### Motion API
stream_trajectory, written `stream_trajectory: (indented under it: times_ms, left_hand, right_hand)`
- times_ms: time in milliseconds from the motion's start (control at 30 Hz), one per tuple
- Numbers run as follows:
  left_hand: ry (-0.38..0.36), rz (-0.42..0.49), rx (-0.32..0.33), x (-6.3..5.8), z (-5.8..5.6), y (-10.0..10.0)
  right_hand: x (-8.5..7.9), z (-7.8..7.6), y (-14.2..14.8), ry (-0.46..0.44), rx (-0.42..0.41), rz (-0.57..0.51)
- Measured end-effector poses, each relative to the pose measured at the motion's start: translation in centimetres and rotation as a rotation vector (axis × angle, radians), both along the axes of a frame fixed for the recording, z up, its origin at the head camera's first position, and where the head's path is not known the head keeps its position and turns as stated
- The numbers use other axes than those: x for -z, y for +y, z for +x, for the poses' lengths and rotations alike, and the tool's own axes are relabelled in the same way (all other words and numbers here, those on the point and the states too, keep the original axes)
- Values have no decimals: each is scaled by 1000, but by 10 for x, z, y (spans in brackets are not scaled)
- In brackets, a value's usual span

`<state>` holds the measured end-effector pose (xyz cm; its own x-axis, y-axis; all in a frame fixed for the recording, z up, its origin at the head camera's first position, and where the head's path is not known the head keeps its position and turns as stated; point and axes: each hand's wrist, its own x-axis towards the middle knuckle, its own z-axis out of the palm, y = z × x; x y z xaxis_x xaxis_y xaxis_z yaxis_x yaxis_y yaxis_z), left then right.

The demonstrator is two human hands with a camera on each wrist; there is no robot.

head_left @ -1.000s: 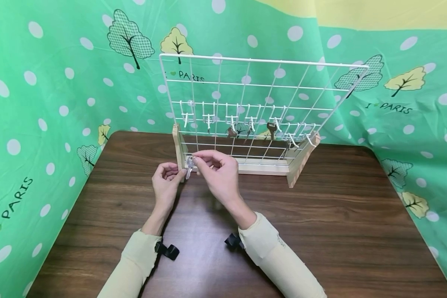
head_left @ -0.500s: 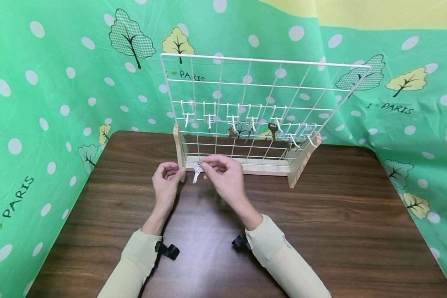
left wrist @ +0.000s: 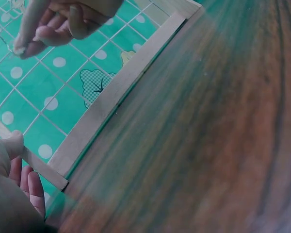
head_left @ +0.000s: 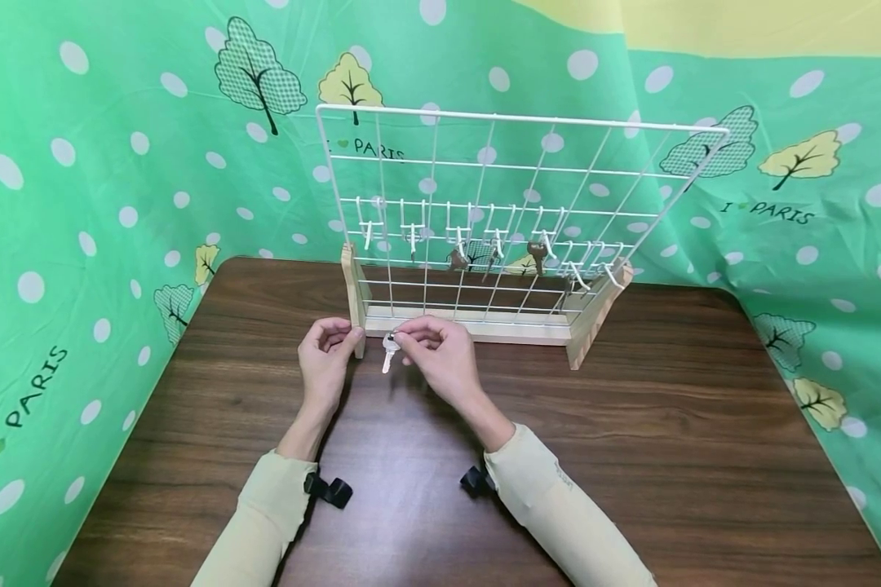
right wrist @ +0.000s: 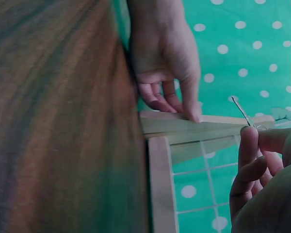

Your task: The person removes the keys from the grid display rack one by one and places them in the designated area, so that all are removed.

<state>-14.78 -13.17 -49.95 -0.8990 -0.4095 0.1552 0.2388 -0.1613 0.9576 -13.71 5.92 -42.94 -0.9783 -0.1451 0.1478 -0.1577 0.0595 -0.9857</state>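
Note:
My right hand (head_left: 446, 360) pinches a silver key (head_left: 390, 350) by its head, with the blade hanging down. The key is in front of the left part of a white wire grid rack (head_left: 521, 121) and apart from it. In the right wrist view the key (right wrist: 241, 110) sticks out past thumb and forefinger. My left hand (head_left: 325, 359) grips the rack's left wooden leg (head_left: 355, 289), thumb on one side and fingers on the other, as the left wrist view also shows. White hooks (head_left: 413, 232) line the grid. Dark keys (head_left: 536, 257) hang from some of the hooks.
The rack stands towards the back of a dark wood table (head_left: 675, 456), with a right wooden leg (head_left: 600, 314) and a pale wooden base bar (head_left: 514, 330). A green dotted cloth (head_left: 103, 196) surrounds the table behind and at the sides.
My right hand has moved the key from beside the left leg slightly right, then lower and towards me. The left hand has stayed on the leg.

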Motion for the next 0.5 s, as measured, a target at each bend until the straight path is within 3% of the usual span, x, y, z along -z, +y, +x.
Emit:
stream_trajectory:
  times_ms: [500]
  left_hand:
    - [-19,1,-7,1,-1,0]
  right_hand:
    - [31,-6,-2,-91,-26,86]
